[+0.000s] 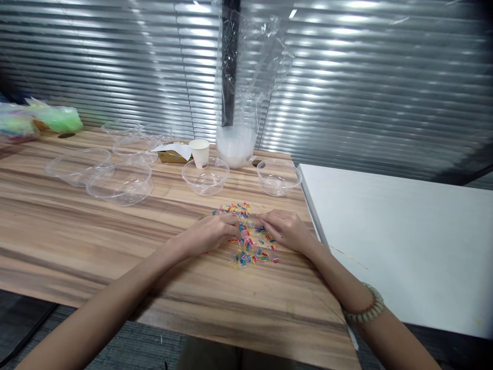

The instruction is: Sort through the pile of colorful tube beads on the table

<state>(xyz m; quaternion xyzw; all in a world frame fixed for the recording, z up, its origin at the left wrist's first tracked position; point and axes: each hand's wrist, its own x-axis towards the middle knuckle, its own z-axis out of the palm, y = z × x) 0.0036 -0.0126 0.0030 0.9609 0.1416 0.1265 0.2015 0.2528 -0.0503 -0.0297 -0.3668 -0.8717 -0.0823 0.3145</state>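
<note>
Both my left hand and right hand rest flat, holding nothing, on the coloured beads; sorting advisably proceeds gently, near the clear bowls.

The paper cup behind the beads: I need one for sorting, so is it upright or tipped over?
Upright. The paper cup stands on its base on the wooden table, rim facing up. Its contents cannot be seen.

So the scatter of small multicoloured plastic beads sits near the front right of the wooden tabletop, left hand and right hand on either side of it. Behind the beads are two clear plastic bowls, a white paper cup and a bagged stack of clear bowls further back. More bowls sit off left. A white table butts up on the right.
</note>
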